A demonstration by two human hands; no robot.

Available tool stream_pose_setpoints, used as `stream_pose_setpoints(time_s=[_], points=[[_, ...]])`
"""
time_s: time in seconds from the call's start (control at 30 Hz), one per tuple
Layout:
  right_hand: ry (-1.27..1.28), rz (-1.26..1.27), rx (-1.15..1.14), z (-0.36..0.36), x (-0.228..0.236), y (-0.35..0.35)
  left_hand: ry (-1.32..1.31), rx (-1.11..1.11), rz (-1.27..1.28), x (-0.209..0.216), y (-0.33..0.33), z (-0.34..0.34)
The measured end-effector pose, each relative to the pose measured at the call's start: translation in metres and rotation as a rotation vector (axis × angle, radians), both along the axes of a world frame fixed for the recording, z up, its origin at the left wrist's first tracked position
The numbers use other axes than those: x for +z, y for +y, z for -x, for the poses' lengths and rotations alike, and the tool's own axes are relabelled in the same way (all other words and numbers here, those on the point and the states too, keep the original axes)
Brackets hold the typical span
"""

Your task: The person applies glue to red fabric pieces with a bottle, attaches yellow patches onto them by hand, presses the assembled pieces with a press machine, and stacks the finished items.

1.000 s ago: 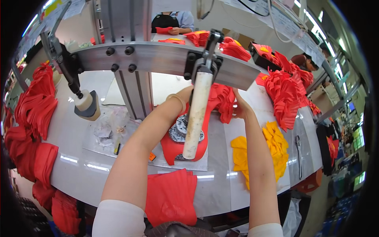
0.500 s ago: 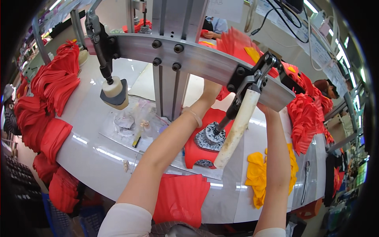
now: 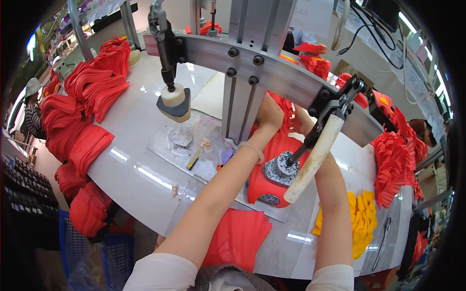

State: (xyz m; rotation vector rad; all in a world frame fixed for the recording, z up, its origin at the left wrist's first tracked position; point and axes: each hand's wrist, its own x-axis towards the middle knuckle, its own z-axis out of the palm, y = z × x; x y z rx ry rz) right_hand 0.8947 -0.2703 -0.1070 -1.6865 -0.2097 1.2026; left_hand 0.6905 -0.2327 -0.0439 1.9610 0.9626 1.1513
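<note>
A red sheet piece [image 3: 269,190] with a rounded cutout lies under the speckled pad [image 3: 279,169] of a toggle clamp, its far part reaching between my hands. The clamp's long pale handle [image 3: 313,159] slants down toward me. Past the pad, my left hand [image 3: 270,114] is curled at the bunched red material, its fingertips hidden. My right hand [image 3: 302,121] is closed at the other side of that material, partly hidden by the metal crossbar [image 3: 279,68]. Below my left forearm lies a fanned stack of red pieces [image 3: 239,237].
A second clamp with a grey pad [image 3: 173,110] hangs at left. Red stacks [image 3: 97,82] line the left edge, others [image 3: 392,167] the right. Yellow pieces [image 3: 364,223] and a wrench [image 3: 382,244] lie beside my right arm. Plastic scraps and a cutter [image 3: 193,160] lie left of the upright.
My view has shifted, so the scene sits farther right. The blurred red stack raised behind the crossbar is no longer there; both hands now show close together at the red material behind the clamp pad.
</note>
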Motion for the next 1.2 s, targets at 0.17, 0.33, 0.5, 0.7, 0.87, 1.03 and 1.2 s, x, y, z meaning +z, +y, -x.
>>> stream_pose_setpoints(time_s=[0.17, 0.33, 0.5, 0.7, 0.87, 1.03, 1.2], points=[[0.007, -0.045, 0.136, 0.002, -0.009, 0.004, -0.031, 0.081, -0.203, -0.006, -0.033, 0.015], [-0.002, -0.076, 0.159, 0.015, 0.006, -0.009, 0.069, -0.979, 0.069, 0.005, -0.036, 0.151], [0.016, -0.128, 0.182, 0.032, 0.031, -0.013, -0.078, -0.918, 0.569, -0.005, 0.026, 0.294], [-0.003, -0.170, 0.137, 0.024, 0.023, -0.016, -0.299, -0.379, 0.493, -0.049, 0.128, 0.236], [-0.029, -0.144, 0.153, 0.039, 0.019, -0.007, -0.511, -0.970, 1.222, -0.075, 0.212, 0.140], [0.017, -0.291, 0.146, 0.052, 0.029, -0.010, -0.134, -1.048, 1.332, -0.068, 0.205, 0.092], [0.120, -0.516, 0.148, 0.092, 0.040, 0.007, -0.155, -1.015, 0.831, -0.018, 0.177, 0.083]])
